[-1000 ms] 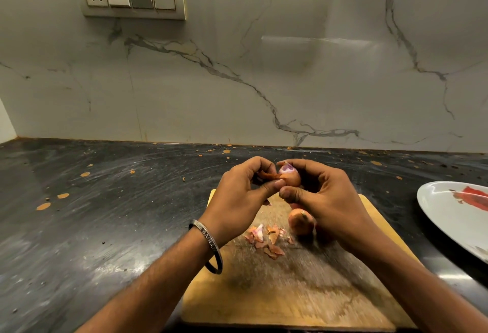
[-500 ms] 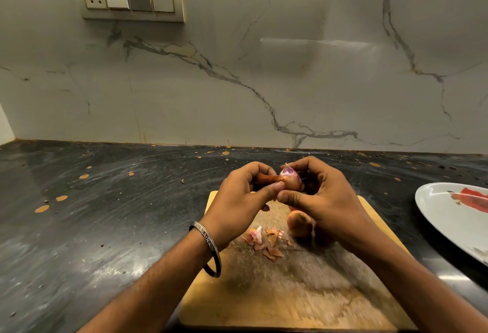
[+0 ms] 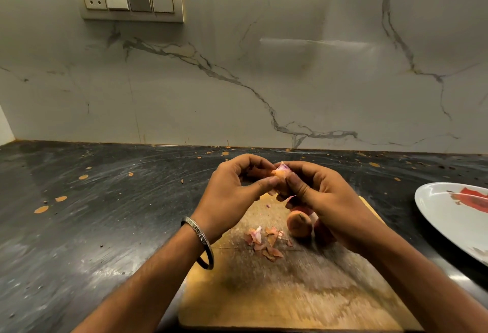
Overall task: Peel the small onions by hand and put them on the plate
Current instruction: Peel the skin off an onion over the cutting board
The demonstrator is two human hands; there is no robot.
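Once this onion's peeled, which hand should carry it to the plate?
Right, probably. The plate lies at the right edge of the counter, on the right hand's side. Both hands pinch the onion; the left hand would have to cross over the cutting board.

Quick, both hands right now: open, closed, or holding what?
Left hand: closed, fingers pinching the small onion being peeled.
Right hand: closed, fingers gripping the same onion from the other side.
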